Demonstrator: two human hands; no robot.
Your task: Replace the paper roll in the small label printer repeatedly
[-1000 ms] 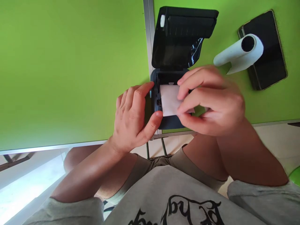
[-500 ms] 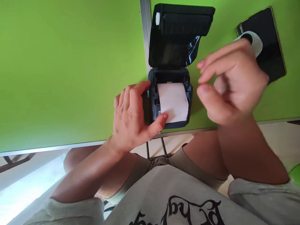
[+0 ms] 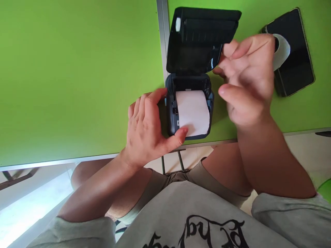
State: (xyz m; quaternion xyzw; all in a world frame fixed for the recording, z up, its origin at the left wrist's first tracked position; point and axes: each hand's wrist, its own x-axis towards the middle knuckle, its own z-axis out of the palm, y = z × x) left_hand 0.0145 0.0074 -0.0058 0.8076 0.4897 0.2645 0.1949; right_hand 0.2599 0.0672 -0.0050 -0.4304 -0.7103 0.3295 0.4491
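Note:
A small dark portable printer (image 3: 172, 128) sits near the table's front edge, its glossy black lid (image 3: 191, 57) raised and tipped back. Inside lies a roll of white paper (image 3: 194, 110), whose loose end drapes over the front. My left hand (image 3: 147, 125) grips the printer's left side, with the thumb pressing the paper at the front and the index finger by the back left corner. To the right, my right hand (image 3: 248, 75) has its fingers spread and thumb apart. Its fingertips reach the lid's right edge and are partly hidden behind it.
On the green table (image 3: 77, 75) a dark-screened phone or tablet (image 3: 297, 65) lies at the right, with a white ring-shaped roll (image 3: 283, 51) on top. A metal strip (image 3: 162, 34) runs between two table sections behind the printer.
My right hand has moved left and its fingers have opened out towards the raised lid's right edge. My left hand keeps its place on the printer.

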